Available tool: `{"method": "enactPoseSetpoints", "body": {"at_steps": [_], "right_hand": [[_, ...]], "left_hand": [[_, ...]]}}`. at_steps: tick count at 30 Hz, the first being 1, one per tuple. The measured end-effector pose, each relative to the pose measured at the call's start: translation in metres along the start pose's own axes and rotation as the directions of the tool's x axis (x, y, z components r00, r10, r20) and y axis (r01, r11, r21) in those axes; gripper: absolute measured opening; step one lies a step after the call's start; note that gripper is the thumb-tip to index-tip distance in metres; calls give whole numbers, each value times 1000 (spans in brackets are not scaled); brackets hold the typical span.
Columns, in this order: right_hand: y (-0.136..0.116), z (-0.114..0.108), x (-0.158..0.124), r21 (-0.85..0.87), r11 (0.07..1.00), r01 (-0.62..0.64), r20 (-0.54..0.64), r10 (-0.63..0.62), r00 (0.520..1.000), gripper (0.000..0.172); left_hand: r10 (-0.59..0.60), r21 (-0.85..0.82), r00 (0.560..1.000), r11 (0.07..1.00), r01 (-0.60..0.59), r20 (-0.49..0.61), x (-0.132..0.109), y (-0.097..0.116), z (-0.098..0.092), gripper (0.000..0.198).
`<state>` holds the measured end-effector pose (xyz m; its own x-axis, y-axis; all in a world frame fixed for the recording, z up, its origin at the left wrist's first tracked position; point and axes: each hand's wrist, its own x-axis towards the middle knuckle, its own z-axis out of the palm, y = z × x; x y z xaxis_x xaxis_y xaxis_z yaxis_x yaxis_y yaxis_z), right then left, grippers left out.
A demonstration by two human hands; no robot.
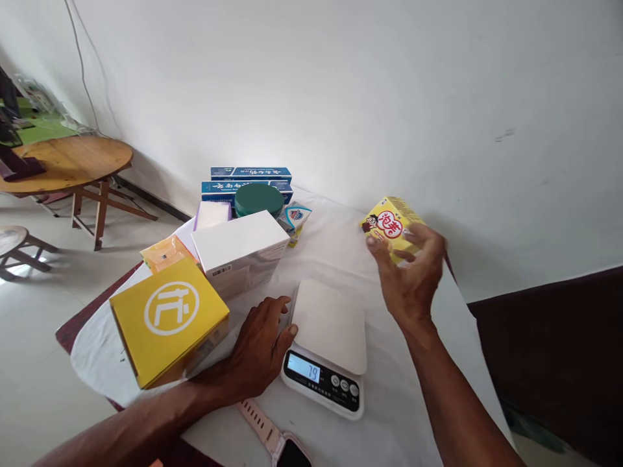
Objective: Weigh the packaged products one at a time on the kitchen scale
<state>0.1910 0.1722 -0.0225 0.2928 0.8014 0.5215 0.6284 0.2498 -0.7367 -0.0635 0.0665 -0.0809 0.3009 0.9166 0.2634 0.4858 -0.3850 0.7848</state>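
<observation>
Head view: looking down on a table (335, 250) under a white cloth, set against a white wall.
big yellow box (170, 321): front left of the table, tilted, round white logo on top.
white box (241, 250): just behind and to the right of the big yellow box.
scale (328, 324): near the front edge of the table, white plate, lit display reading 79.
left hand (257, 353): resting on the cloth, fingers loose, gripping nothing; thumb tip against the left edge of the scale.
right hand (411, 279): raised above the table beyond the scale, fingers wrapped around the small yellow box (392, 224).
blue cartons (250, 174): two, stacked at the back by the wall.
green tin (259, 199): round, in front of the blue cartons, behind the white box.
small yellow box: held in the air by the right hand, close to the wall, apart from the scale plate, red-and-white label facing the camera.
orange packet (165, 253): behind the big yellow box, left of the white box.
watch (277, 441): pale strap, lying on the cloth just in front of the scale, partly cut off by the frame.
</observation>
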Motion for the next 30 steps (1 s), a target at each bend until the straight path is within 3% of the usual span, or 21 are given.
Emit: {"method": "enactPoseSetpoints", "body": {"at_steps": [2,5,7,13,19,23,27,30], "right_hand": [[-39,13,-8,166,986,-27,215,-9,977,59],[-81,38,-16,280,959,-40,548,-126,827,76],[-94,53,-18,304,952,-29,627,-177,759,85],[-100,78,-16,359,926,-117,696,-182,695,94],[-101,78,-9,352,913,-207,783,-166,600,97],[-102,76,-5,369,888,-275,799,-151,582,106],[-101,74,-4,355,877,-322,825,-132,550,95],[-98,72,-8,377,870,-319,811,-143,567,83]], "left_hand": [[12,-14,1000,1000,-12,-11,-1,-2,2,34],[-1,-59,1000,998,0,-16,-1,-5,2,35],[-25,-110,1000,994,24,-9,-1,-6,0,35],[-43,-191,999,981,44,5,-1,-7,-3,33],[-36,-171,999,985,38,15,-1,-9,0,33],[-40,-176,999,984,41,12,0,-11,3,32],[-51,-175,999,983,51,6,1,-12,5,32],[-74,-182,997,981,73,1,1,-11,4,33]]}}
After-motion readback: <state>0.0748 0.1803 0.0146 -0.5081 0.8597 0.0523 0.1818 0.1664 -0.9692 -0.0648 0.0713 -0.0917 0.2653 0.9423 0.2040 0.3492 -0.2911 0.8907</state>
